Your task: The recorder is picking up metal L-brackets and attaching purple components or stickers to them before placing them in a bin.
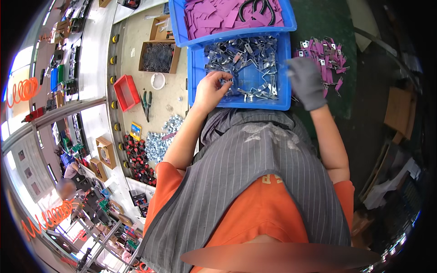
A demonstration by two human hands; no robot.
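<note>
My bare left hand (211,91) is over the near left part of a blue plastic bin (284,54), its thumb and fingers curled together. What they hold, if anything, is too small to make out. Inside the bin lie many bent metal clips (246,54), heaped at the far side and scattered nearer me. My right hand (306,83), in a grey glove, is just past the bin's right rim; its fingers are smeared by motion. Beyond it, metal clips with purple strips (325,63) lie in a loose pile on a dark green surface.
A second blue bin (180,25) holds purple strips (207,16) and black-handled pliers (264,9). On the bench at left are a red tray (126,93), green-handled pliers (146,105), a white ring (158,81), a box of black coils (158,57) and small metal parts (159,143).
</note>
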